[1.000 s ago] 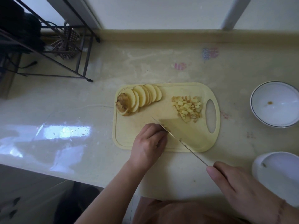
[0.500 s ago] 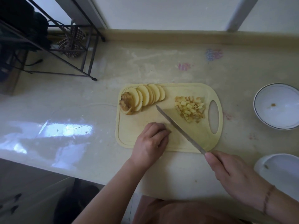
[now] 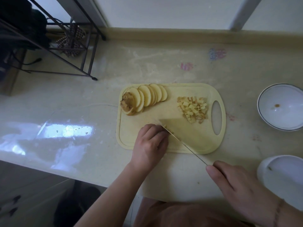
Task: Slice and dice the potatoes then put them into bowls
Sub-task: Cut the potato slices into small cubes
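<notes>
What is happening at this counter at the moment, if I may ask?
A person is dicing potato on a cutting board. The right hand holds a knife, its blade down beside the left hand, whose curled fingers hold down a small piece. A fan of potato slices and a pile of diced potato lie on the board. Two white bowls wait alongside, nearly empty.

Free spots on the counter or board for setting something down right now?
Bare counter left of the cutting board, up to the wire rack. A bare strip behind the board to the wall. On the board, free only between potato slices and diced potato. Crowded: front edge, with left hand, knife, right hand.
</notes>
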A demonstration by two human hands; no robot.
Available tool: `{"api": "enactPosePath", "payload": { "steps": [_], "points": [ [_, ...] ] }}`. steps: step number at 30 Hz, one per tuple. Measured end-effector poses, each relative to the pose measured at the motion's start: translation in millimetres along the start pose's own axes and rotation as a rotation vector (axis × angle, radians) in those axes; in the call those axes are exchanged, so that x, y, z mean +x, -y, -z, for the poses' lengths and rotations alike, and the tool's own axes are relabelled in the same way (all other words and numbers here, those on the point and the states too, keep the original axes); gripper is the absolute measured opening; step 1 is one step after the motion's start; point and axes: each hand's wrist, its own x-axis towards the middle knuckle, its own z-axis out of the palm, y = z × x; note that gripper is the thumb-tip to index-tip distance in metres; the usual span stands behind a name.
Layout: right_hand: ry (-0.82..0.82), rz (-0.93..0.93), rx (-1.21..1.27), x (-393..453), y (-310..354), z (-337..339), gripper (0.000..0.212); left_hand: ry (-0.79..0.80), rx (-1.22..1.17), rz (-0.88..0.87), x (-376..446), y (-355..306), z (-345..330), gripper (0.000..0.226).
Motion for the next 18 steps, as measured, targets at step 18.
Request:
{"api": "enactPosePath", "payload": {
  "steps": [18],
  "points": [
    [-0.036,-0.054,0.076,22,7,2,0.078,-0.017,0.007,0.007,-2,3,-2,0.005]
  ]
}}
